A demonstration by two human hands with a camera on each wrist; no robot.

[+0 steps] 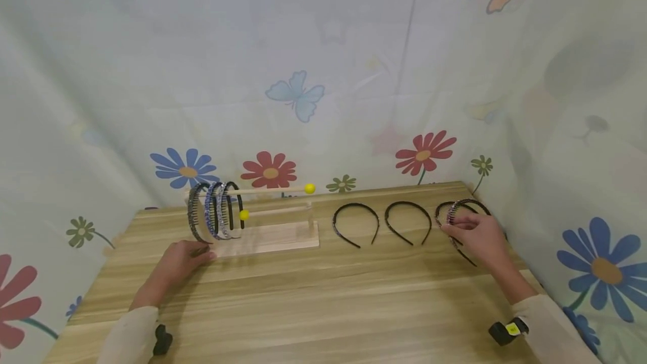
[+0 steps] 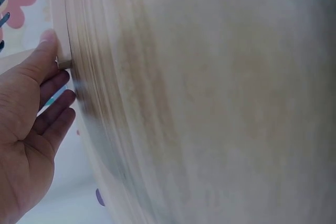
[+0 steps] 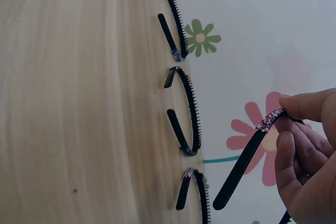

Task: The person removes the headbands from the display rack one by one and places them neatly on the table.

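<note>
My right hand (image 1: 477,240) pinches a black toothed headband (image 3: 242,163) with pink glitter between thumb and fingers, raised over the table's right end. Under it lies another black headband (image 3: 203,198), partly hidden in the head view by the hand. My left hand (image 1: 177,268) is at the front left corner of a wooden headband rack (image 1: 283,237), its thumb on the base board and its fingers at the board's end. Several headbands (image 1: 217,212), some glittering blue and silver, hang at the left of the rack's rods, which end in yellow balls (image 1: 310,189).
Two more black headbands, one (image 1: 356,205) nearer the rack and one (image 1: 408,203) further right, lie in a row on the wood-grain table (image 1: 323,308). Flower-printed cloth (image 1: 343,128) stands close behind the table and along both sides.
</note>
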